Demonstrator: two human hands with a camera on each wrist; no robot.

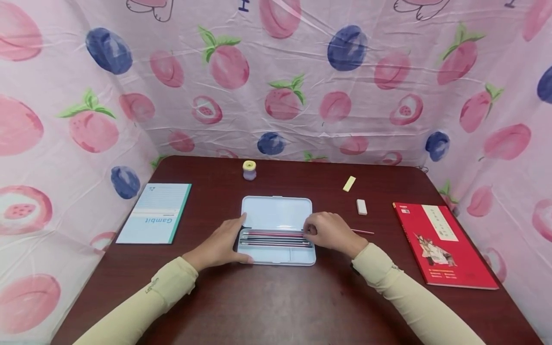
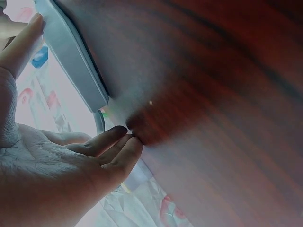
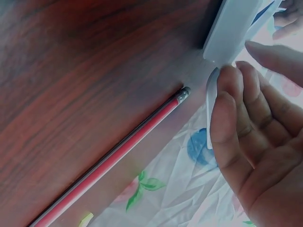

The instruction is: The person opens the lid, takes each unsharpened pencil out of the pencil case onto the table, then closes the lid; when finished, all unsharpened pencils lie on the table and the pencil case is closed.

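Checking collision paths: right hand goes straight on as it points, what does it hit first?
Probably the pencils in the case: the right hand points left over their ends in the head view. Height is unclear; it may already touch them.

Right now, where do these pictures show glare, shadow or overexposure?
Head view: a pale sheen on the table, a glint low on the case lid; left wrist view: a dark patch, shadow or reflection, beside the left hand, the cloth behind washed out; right wrist view: overexposed brightness beyond the right hand.

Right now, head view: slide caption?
Left hand at an open pencil case, right hand over its pencils, one red pencil lying outside.
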